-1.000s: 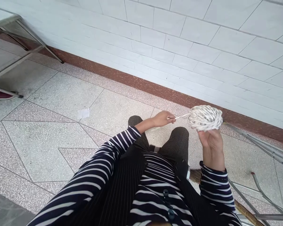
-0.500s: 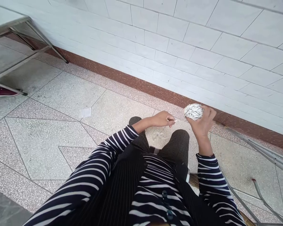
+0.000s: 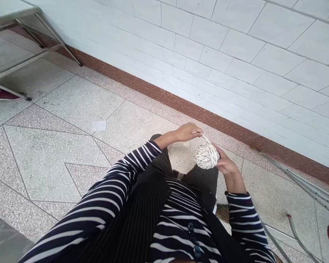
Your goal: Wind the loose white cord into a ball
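Note:
A whitish ball of cord (image 3: pixel 206 156) with dark flecks sits in the grip of my right hand (image 3: pixel 227 164), above my lap. The thumb and fingers of that hand press on its right side; part of the fingers is hidden behind the ball. My left hand (image 3: pixel 188 132) is to the left and slightly higher, its fingertips pinching a strand of the cord (image 3: pixel 206 138). That strand runs in a short curve from the left fingertips down to the top of the ball.
A metal-legged table (image 3: pixel 44 51) stands at the upper left, a shoe (image 3: pixel 2 94) beneath it. A tiled wall (image 3: pixel 208 54) rises ahead. White paper (image 3: pixel 99 126) lies on the floor. Metal frame bars (image 3: pixel 298 175) and broom bristles (image 3: pixel 223 212) are at right.
My right hand has brought the ball left and down, turning it. My left hand is slightly higher, and the strand now curves over to the ball instead of running level.

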Demonstrator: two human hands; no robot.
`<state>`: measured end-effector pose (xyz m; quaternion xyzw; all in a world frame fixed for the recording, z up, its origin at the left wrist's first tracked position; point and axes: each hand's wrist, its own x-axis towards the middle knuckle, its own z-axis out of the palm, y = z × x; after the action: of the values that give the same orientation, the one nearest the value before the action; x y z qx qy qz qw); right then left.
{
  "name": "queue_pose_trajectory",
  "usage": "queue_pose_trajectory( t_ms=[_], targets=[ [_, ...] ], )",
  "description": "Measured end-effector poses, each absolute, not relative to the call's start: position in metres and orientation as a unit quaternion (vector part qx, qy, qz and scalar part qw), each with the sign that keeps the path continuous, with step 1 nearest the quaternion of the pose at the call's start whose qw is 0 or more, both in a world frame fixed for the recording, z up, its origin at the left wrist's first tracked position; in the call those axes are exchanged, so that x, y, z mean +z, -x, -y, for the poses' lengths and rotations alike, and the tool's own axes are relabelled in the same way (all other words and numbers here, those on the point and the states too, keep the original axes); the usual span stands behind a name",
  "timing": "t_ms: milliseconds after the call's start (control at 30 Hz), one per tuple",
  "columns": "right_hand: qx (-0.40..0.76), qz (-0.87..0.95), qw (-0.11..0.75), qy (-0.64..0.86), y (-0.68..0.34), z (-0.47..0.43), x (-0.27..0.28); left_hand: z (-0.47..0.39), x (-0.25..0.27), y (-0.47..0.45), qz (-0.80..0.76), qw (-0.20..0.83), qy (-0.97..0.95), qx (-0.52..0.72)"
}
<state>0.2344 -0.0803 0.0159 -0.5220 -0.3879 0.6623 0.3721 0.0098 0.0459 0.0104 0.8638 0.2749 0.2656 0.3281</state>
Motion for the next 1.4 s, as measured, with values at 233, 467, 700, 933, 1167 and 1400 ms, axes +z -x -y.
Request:
queue_pose_trajectory(
  t_ms=[233,467,700,933,1167,1400],
  targets=[
    [0.634,0.287,0.522,0.493,-0.214,0.112,0.026,-0.040,-0.019,0.006,-0.306,0.443,-0.806,0.244],
    [0.580,0.273,0.602,0.476,-0.205,0.109,0.054,-0.028,-0.045,0.009,-0.360,0.434,-0.792,0.233],
    [0.543,0.393,0.552,0.497,-0.198,0.112,0.052,-0.012,-0.068,0.010,-0.411,0.528,-0.687,0.283],
    [0.548,0.347,0.593,0.477,-0.201,0.108,0.062,0.002,-0.072,0.024,-0.369,0.702,-0.530,0.301],
    [0.544,0.230,0.655,0.471,-0.216,0.109,0.071,0.002,-0.076,0.042,-0.436,0.599,-0.633,0.227],
    [0.511,0.282,0.690,0.428,-0.227,0.118,0.091,0.002,-0.086,0.043,-0.470,0.591,-0.605,0.251]
  ],
)
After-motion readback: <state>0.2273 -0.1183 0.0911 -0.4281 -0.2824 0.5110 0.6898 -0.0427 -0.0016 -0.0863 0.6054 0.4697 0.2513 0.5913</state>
